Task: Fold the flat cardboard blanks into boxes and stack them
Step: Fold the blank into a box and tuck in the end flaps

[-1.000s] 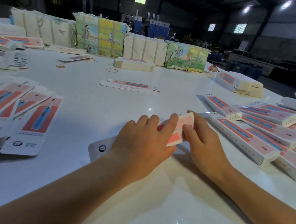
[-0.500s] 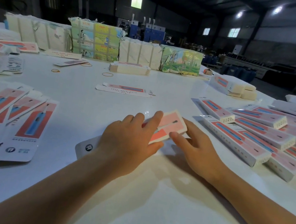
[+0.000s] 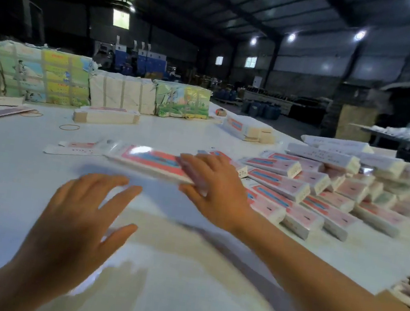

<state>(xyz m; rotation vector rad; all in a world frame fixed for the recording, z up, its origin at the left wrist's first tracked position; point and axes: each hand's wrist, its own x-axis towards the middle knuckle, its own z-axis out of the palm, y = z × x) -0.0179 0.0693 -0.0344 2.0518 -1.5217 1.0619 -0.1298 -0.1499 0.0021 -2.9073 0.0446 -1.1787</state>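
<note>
Head view: a long folded box (image 3: pixel 153 162), pink and blue on its top face, is held at its right end by the right hand (image 3: pixel 216 187), thumb under the near edge and fingers (image 3: pixel 192 160) curled over the top. The box is blurred, and whether it rests on the white bench (image 3: pixel 181 271) or is lifted just above it cannot be told. The left hand (image 3: pixel 77 218) is seen low over the bench, nearer the camera, its fingers (image 3: pixel 104 183) spread and straight, nothing held. A stack of finished boxes (image 3: pixel 326 192) is piled in rows at the right of the bench, just beside the right hand. A flat blank (image 3: pixel 74 148) lies behind the held box, partly hidden by it. Rubber bands (image 3: pixel 69 127) lie farther back, and wrapped bundles (image 3: pixel 121 92) are lined along the far edge.
</note>
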